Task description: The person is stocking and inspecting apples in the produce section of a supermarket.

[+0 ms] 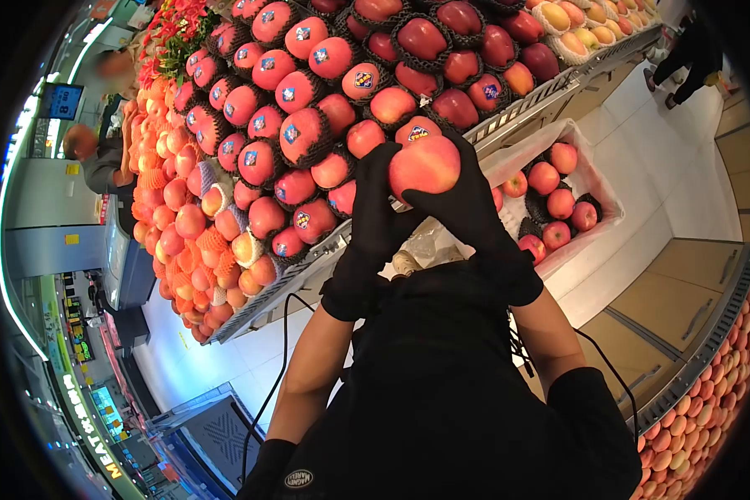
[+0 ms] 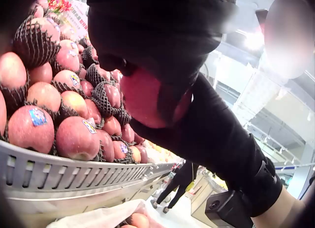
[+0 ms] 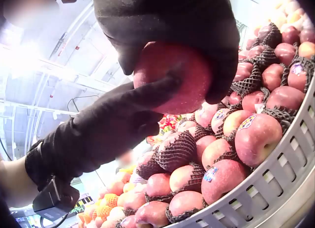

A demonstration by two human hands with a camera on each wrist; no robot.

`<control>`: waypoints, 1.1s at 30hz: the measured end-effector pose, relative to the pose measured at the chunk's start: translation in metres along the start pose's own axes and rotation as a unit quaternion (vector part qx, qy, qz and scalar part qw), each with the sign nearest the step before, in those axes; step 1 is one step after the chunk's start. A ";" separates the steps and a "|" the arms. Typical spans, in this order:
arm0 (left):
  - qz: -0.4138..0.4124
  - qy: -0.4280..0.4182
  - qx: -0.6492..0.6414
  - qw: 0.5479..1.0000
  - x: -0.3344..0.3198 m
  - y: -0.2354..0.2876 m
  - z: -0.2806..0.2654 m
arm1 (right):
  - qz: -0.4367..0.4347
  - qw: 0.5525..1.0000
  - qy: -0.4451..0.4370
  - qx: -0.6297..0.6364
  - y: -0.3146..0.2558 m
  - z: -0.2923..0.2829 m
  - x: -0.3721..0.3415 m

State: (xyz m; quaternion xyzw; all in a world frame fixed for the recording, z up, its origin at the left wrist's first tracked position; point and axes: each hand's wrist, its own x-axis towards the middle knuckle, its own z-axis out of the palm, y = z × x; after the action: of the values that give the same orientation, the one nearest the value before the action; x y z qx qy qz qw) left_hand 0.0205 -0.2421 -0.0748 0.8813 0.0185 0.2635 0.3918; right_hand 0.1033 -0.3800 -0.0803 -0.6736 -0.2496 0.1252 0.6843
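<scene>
A large red apple (image 1: 425, 167) is held up between my two black-gloved hands, over the front of the fruit display. My left hand (image 1: 378, 200) grips its left side, and in the right wrist view one finger of that hand lies across the apple (image 3: 172, 78). My right hand (image 1: 467, 200) curls round the other side, its thumb along the lower front. In the left wrist view, the gloves partly cover the apple (image 2: 147, 100). Just beyond it are stickered apples (image 1: 304, 137), many in black foam nets.
A grey slotted rail (image 2: 74, 176) edges the display. Below right stands a lined crate (image 1: 604, 196) with several loose apples. Orange-netted fruit (image 1: 212, 246) lies left, and more fruit (image 1: 700, 417) fills a stand at lower right. Another person (image 1: 696, 54) stands at the far right.
</scene>
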 end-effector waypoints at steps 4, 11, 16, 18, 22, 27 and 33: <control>-0.127 -0.019 -0.147 0.981 -0.006 -0.004 -0.008 | 0.088 0.983 -0.100 0.127 -0.007 -0.024 -0.003; -0.241 -0.023 -0.237 0.941 -0.024 -0.041 -0.027 | 0.109 0.966 -0.147 0.180 0.004 -0.054 0.005; -0.105 -0.017 -0.064 0.992 0.002 0.006 -0.030 | 0.085 0.960 -0.199 0.175 0.015 -0.041 -0.004; -0.016 -0.018 -0.028 0.999 0.002 0.001 -0.028 | 0.127 0.943 -0.202 0.231 0.000 -0.034 -0.007; 0.111 0.022 0.086 0.990 -0.008 -0.003 -0.018 | 0.006 0.977 -0.161 0.138 0.011 -0.019 -0.001; 0.130 0.053 0.101 0.985 -0.019 -0.009 -0.013 | -0.011 0.980 -0.154 0.127 0.009 -0.018 -0.004; 0.107 0.025 0.128 0.986 -0.018 -0.003 -0.018 | -0.029 0.979 -0.154 0.129 0.005 -0.019 -0.007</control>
State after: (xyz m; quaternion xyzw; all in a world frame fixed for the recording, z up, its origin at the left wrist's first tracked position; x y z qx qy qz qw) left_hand -0.0028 -0.2319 -0.0747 0.9142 -0.0322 0.3216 0.2445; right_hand 0.1080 -0.3997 -0.0856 -0.5449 -0.3537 0.2386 0.7218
